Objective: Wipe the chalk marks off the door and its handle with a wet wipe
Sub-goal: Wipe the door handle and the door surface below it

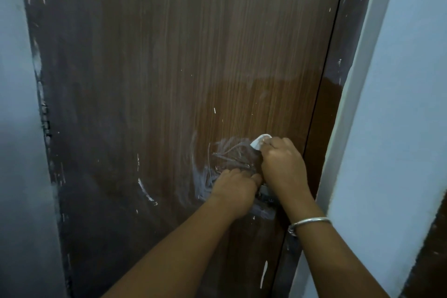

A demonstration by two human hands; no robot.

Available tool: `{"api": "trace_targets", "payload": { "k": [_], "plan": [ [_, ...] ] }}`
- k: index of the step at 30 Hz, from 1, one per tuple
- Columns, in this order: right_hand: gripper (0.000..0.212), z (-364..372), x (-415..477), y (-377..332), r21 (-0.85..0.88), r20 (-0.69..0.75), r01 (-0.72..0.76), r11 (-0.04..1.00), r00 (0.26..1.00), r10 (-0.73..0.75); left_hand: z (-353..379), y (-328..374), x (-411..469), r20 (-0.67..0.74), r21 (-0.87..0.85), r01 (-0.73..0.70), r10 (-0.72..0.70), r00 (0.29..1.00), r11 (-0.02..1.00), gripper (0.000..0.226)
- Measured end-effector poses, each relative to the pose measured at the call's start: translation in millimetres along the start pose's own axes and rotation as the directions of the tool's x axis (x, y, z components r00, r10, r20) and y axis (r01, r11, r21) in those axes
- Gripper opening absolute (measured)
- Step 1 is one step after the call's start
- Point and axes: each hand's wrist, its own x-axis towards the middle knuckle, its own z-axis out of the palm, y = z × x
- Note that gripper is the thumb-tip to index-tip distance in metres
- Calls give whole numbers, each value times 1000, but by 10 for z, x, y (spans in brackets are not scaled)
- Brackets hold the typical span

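Observation:
A brown wood-grain door (183, 60) fills the view. White chalk marks (229, 152) are smeared on it just left of its right edge. My right hand (283, 164) presses a folded white wet wipe (259, 141) against the door at the upper right of the smear. My left hand (234, 189) lies on the door below the smear, fingers curled over the metal handle (266, 192), which is mostly hidden between both hands. I cannot tell how firmly the left hand grips it.
A dark door frame (321, 109) runs along the door's right edge, with a pale blue wall (399, 104) beyond it. Another pale wall (17, 128) stands at the left. Small white flecks and a curved chalk stroke (145, 191) dot the lower door.

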Motion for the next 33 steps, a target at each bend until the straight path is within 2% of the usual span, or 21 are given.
{"api": "trace_targets", "payload": {
  "k": [4, 8, 11, 13, 16, 18, 23, 26, 29, 33],
  "plan": [
    [24, 37, -25, -46, 38, -42, -72, 997, 996, 73, 22, 6, -51, -7, 27, -11, 11, 1000, 1000, 23],
    [18, 61, 116, -228, 36, -16, 53, 998, 998, -53, 0, -82, -103, -8, 0, -40, 40, 999, 999, 29],
    [16, 47, 208, -324, -20, 34, 119, 993, 992, -118, -33, -194, -187, -25, -108, 13, -15, 1000, 994, 36],
    [15, 30, 243, -346, -58, 63, 86, 995, 995, -82, -60, -309, -275, -8, -145, 56, -58, 998, 988, 44],
    [17, 43, 223, -382, -33, 58, -11, 999, 998, 13, -111, -555, -404, 35, -130, 109, -105, 994, 986, 58],
    [17, 106, 212, -456, -21, 81, -22, 1000, 996, 23, -164, -719, -462, 63, -127, 145, -138, 988, 981, 65],
    [10, 286, 352, -798, -45, 119, 92, 995, 989, -86, -271, -972, -520, 116, -176, 224, -205, 972, 959, 67],
    [16, 366, 449, -977, -46, 76, 150, 988, 986, -146, -299, -1023, -539, 84, -199, 233, -221, 972, 952, 60],
    [14, 490, 473, -1146, -97, 93, 238, 966, 969, -229, -301, -1059, -586, 79, -208, 245, -234, 969, 947, 52],
    [7, 629, 403, -1309, -89, 162, 300, 950, 945, -283, -251, -1158, -680, 134, -172, 271, -250, 959, 947, 67]
  ]
}}
